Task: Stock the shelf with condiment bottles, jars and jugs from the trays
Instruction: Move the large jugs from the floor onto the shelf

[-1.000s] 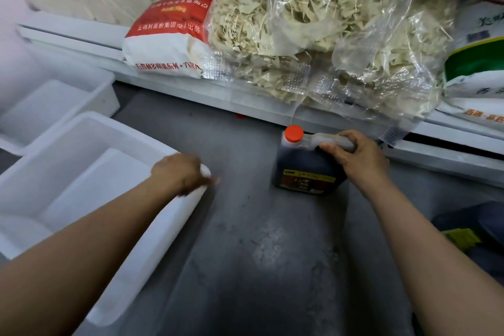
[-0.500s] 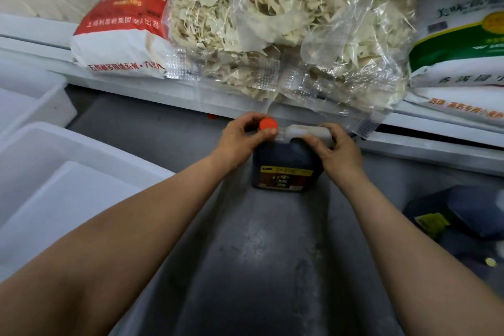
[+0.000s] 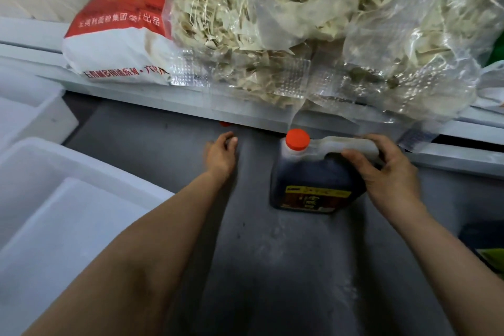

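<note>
A dark jug [image 3: 313, 183] with an orange cap and a yellow-and-brown label stands upright on the grey floor, just in front of the white shelf edge [image 3: 253, 117]. My right hand [image 3: 387, 172] grips the jug's pale handle from the right. To the left of the jug, apart from it, my left hand [image 3: 221, 157] reaches toward the shelf base with fingers loosely curled and holds nothing. A second orange cap [image 3: 225, 124] peeks out from under the shelf, just beyond my left hand.
White plastic trays [image 3: 68, 194] stand at the left. On the shelf above lie a red-and-white flour sack [image 3: 120, 35] and a big clear bag of pale dried strips [image 3: 313, 30]. A dark object with a yellow-green patch [image 3: 488, 251] lies at the right edge.
My left hand has let go of the jug's cap and moved left, toward the shelf base. My right hand keeps its hold on the handle. The view has moved in closer.
</note>
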Demonstrator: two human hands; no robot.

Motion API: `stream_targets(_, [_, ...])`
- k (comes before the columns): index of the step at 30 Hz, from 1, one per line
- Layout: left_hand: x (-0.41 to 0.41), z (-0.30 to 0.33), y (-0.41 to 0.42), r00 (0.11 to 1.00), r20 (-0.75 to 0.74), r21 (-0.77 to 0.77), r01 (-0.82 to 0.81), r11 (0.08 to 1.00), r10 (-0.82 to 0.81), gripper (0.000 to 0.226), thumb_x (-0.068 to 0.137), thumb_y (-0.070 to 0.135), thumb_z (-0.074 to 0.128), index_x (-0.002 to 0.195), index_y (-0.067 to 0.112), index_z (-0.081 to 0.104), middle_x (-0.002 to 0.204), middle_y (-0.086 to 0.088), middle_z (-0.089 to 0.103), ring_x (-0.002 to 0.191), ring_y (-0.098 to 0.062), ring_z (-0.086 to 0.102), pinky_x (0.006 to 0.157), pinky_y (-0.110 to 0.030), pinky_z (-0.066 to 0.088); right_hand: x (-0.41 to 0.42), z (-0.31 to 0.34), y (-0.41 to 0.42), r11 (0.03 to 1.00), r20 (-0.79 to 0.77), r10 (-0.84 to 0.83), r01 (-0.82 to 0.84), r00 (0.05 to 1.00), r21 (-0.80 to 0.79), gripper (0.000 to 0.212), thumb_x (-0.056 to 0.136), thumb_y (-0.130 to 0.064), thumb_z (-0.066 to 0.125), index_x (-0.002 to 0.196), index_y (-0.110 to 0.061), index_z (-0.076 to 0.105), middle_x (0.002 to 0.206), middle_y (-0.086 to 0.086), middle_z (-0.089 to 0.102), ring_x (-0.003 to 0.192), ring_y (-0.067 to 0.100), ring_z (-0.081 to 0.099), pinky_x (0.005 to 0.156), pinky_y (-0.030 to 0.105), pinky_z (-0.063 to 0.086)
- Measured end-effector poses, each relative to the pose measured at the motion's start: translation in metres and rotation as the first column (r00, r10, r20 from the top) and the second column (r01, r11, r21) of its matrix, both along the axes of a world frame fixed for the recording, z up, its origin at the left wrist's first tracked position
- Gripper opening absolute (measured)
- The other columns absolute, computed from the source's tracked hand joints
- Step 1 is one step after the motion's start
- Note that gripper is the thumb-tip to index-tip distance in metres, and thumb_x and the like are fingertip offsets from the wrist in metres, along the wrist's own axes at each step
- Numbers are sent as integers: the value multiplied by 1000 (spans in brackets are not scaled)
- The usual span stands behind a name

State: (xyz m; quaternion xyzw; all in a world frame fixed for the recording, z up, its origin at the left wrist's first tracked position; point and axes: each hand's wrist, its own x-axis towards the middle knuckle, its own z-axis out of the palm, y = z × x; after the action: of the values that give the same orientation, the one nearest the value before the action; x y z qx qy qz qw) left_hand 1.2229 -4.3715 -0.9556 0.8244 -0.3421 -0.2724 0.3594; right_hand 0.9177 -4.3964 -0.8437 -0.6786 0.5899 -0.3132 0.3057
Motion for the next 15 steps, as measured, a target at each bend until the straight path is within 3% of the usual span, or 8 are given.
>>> stream_targets(3, [15,-17,-18,983,168,203,43,978,-78,44,101,40,47,144,33,47,137,-23,47,127,-40,43,111,-38,32,2,-1,-5,1000,22,0,0,1000,-8,67,53,-99,49,97,-50,59,87,-8,69,85,23,67,80,49,56])
stream_targets(6, [18,-23,-30,949,277,235,85,968,-150,49,100,42,46,148,39,37,145,-20,37,131,-39,33,112,-42,27,3,2,-7,1000,43,3,-2,999,-19,66,53,-98,51,96,-49,60,85,-12,68,81,19,66,77,43,56])
stream_targets(8, [21,-28,-35,932,324,228,90,969,-163,51,100,42,48,149,36,37,149,-17,33,133,-38,30,112,-44,27,6,5,-5,1000,34,4,-3,999,-25,48,58,-88,57,91,-52,59,84,-22,66,79,16,65,74,36,54])
stream_targets(10, [20,-31,-34,929,350,177,62,982,-121,50,99,40,51,147,32,40,149,-18,35,133,-38,31,111,-44,28,7,7,-6,1000,31,12,-11,999,-25,41,61,-83,58,88,-52,59,84,-22,65,80,21,65,76,40,55])
stream_targets(13, [5,-28,-22,923,383,27,-44,999,30,47,94,39,60,139,30,52,133,-17,46,121,-36,40,103,-42,34,11,9,-11,1000,77,20,-19,997,-11,57,54,-95,54,90,-50,60,82,-8,67,81,28,65,76,48,56])
stream_targets(15, [-4,-26,-15,937,348,-11,-42,999,43,45,91,41,64,133,29,56,127,-16,47,117,-34,42,101,-41,36,12,9,-15,1000,120,12,-13,993,3,63,52,-97,55,92,-48,60,80,-6,67,81,27,65,78,51,56])
